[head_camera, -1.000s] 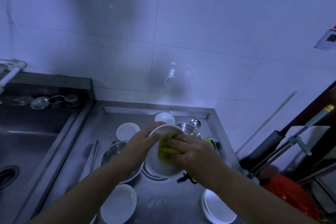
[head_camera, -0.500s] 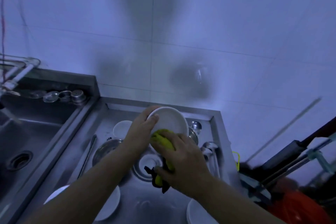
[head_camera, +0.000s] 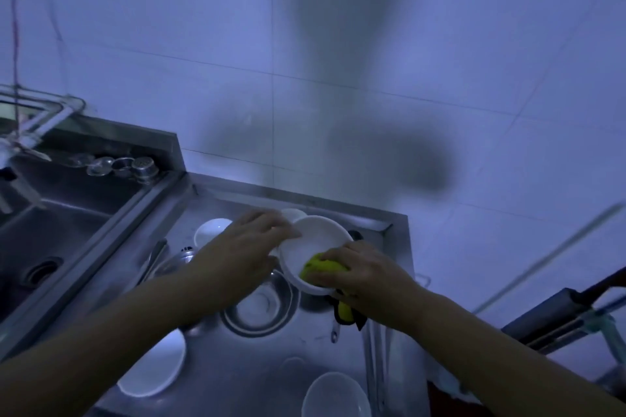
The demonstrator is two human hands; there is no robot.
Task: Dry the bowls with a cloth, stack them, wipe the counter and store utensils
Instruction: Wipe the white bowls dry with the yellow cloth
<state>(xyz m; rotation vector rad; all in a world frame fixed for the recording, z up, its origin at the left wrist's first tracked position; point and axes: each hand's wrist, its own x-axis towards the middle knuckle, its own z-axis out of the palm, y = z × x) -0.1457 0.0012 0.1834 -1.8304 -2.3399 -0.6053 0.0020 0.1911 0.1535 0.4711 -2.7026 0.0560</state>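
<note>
My left hand (head_camera: 250, 247) grips the left rim of a white bowl (head_camera: 315, 240), held tilted above the steel counter (head_camera: 237, 369). My right hand (head_camera: 359, 278) presses a yellow-green cloth (head_camera: 321, 268) into the bowl's lower right; the cloth's dark end hangs below the hand. Under the bowl a steel bowl (head_camera: 261, 310) sits on the counter. More white bowls lie around: one at the back left (head_camera: 211, 230), one at the front left (head_camera: 159, 367), one at the front right (head_camera: 333, 396).
A steel sink (head_camera: 50, 234) with a drain lies to the left, with small metal cups (head_camera: 122, 166) on its back ledge. Metal utensils (head_camera: 154, 261) lie left of the bowls. Tiled wall stands behind. Mop handles (head_camera: 555, 311) lean at the right.
The bowl has turned so that its inside faces me, and my right hand with the cloth has moved from its underside to the inner lower right. The view has shifted left.
</note>
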